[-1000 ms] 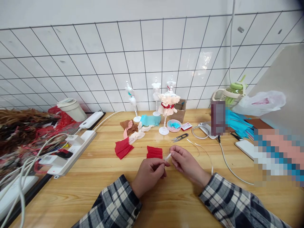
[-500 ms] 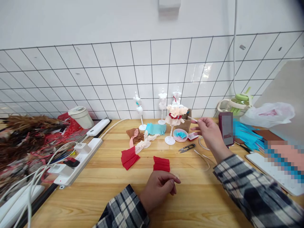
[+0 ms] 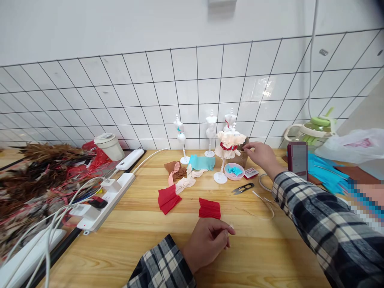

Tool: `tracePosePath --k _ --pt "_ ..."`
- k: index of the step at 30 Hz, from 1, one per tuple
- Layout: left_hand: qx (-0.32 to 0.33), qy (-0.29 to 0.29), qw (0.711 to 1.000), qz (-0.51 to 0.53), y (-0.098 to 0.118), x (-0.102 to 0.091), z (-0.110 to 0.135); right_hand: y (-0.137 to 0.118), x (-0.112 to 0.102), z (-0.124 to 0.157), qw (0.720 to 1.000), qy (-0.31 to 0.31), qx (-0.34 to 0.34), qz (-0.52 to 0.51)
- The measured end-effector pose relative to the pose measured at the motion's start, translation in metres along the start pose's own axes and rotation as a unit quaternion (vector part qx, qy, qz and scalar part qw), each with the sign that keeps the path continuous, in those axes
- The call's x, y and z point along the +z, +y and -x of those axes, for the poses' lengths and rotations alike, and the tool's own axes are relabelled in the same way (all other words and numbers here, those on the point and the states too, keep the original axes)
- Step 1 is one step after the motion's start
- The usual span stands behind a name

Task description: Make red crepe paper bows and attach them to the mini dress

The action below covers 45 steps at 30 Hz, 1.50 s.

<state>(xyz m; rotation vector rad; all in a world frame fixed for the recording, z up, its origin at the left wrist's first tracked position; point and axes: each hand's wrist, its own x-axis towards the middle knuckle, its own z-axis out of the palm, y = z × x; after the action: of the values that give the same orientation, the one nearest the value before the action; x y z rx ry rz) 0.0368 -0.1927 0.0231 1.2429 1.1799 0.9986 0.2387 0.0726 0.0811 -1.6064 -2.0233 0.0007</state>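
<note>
My right hand reaches to the small cardboard box behind the dressed mini mannequin. Its thumb and fingertips are pinched together at the box's opening; whatever they hold is hidden. My left hand rests on the table with curled fingers, thumb against forefinger, and anything between them is too small to make out. Just beyond it lies a pleated red cloth piece. A mini mannequin wearing a cream ruffled dress with a red trim stands by the box. In front of it are a pink dish with blue cloth and thread snips.
Other white mini mannequins stand near the tiled wall. Red, cream, brown and blue cloth scraps lie at centre. A power strip with cables runs along the left. A phone stands upright at right, near a green-lidded jug.
My right hand has moved from in front of the box to its opening; the thin pale stick it held no longer shows. My left hand keeps its pose. The view has shifted slightly.
</note>
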Motion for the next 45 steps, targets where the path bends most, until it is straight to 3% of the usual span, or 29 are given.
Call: tracePosePath --k 4,8,18,27,30,33,36,37,39,42,45 --pt "0.010 0.000 1.000 -0.023 -0.004 -0.001 0.000 -0.003 0.003 0.008 0.999 0.029 -0.030 0.010" --pt "0.021 -0.006 0.999 -0.034 -0.010 -0.002 -0.001 -0.003 0.007 0.015 0.996 -0.055 -0.057 0.049" --pt "0.021 0.002 0.998 -0.067 -0.002 -0.003 -0.002 0.014 0.007 0.008 0.978 -0.120 -0.113 0.129" --pt "0.035 -0.002 0.996 -0.088 -0.001 -0.003 -0.002 0.044 -0.016 0.039 0.969 -0.142 -0.149 0.136" --pt "0.037 -0.003 0.996 -0.086 -0.001 -0.004 -0.003 0.045 -0.027 0.048 0.970 -0.111 -0.157 0.150" --pt "0.038 -0.005 0.995 -0.089 -0.003 -0.004 -0.003 0.030 -0.036 0.060 0.981 -0.005 -0.124 0.150" --pt "0.045 -0.008 0.993 -0.107 -0.006 -0.005 -0.003 -0.002 -0.033 0.086 0.988 0.110 -0.056 0.095" --pt "0.048 -0.008 0.992 -0.112 -0.006 -0.005 -0.003 -0.016 -0.028 0.097 0.990 0.106 -0.070 0.061" --pt "0.057 -0.008 0.991 -0.120 -0.005 -0.006 -0.003 -0.045 -0.010 0.118 0.987 -0.007 -0.161 0.006" --pt "0.071 -0.004 0.989 -0.127 -0.003 -0.006 -0.002 -0.081 0.022 0.141 0.966 -0.136 -0.222 -0.003" --pt "0.080 0.000 0.988 -0.135 -0.002 -0.006 -0.002 -0.096 0.045 0.144 0.964 -0.162 -0.209 0.038"
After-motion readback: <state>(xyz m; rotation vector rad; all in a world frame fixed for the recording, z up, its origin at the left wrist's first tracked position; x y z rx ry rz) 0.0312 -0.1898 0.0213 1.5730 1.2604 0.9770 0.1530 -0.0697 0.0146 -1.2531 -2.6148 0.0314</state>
